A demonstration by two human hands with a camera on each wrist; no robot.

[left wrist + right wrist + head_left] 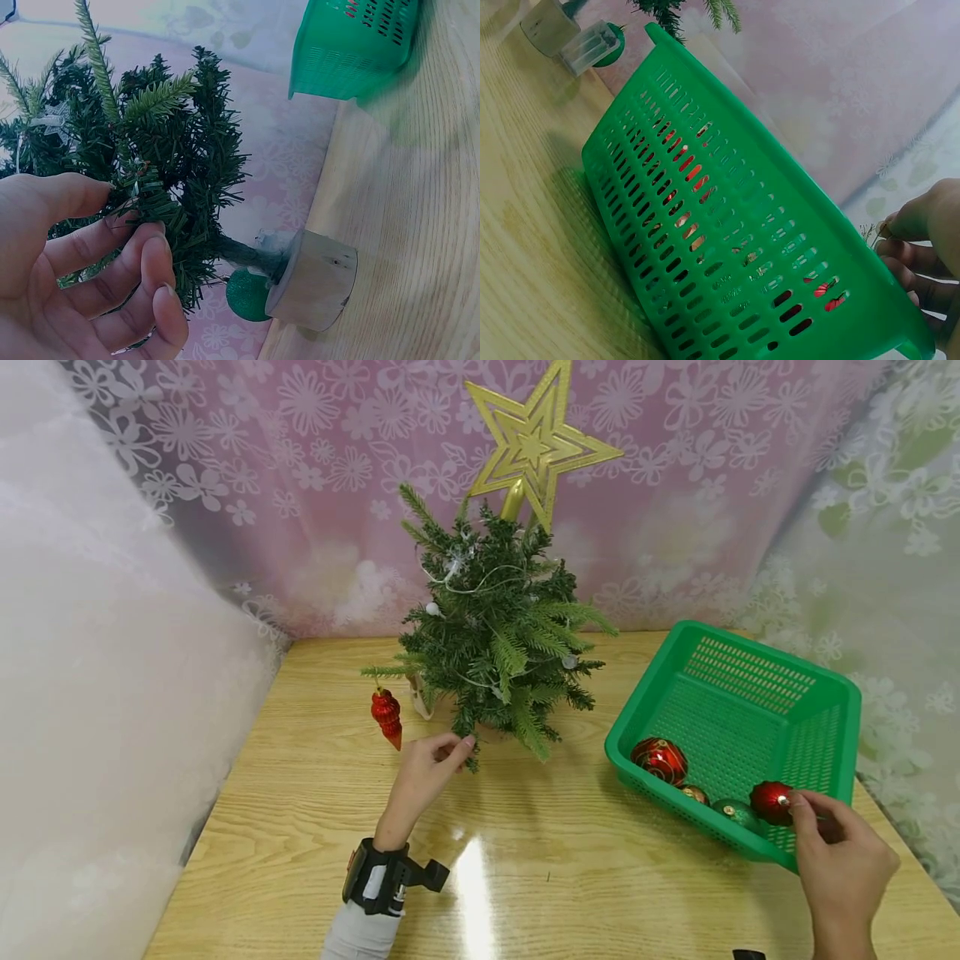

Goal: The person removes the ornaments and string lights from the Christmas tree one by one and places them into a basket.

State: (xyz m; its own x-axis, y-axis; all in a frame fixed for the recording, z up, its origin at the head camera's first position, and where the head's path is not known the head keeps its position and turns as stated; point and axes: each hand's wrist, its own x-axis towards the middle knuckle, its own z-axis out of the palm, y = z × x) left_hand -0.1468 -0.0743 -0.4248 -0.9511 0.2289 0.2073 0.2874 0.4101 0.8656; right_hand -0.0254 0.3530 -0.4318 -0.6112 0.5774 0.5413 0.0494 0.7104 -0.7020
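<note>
My left hand (427, 772) pinches a low branch tip on the front of a small artificial Christmas tree (495, 627). In the left wrist view thumb and fingers close around the branch's needles (146, 191). My right hand (847, 852) holds a ribbed red bauble (770, 802) by its top, inside the near right corner of a green plastic basket (821, 672). In the right wrist view the basket wall mostly hides that bauble; a thin gold string shows at the fingertips. A red-and-gold bauble (660, 761), a green one (737, 813) and a small gold one (694, 794) lie in the basket.
A red drop-shaped ornament (387, 718) hangs from the tree's left branch. The gold star (531, 447) tops the tree. By the wooden tree base (319, 281) is a glittery green ball (249, 295). Flowered curtains (330, 527) border the wooden table (300, 827).
</note>
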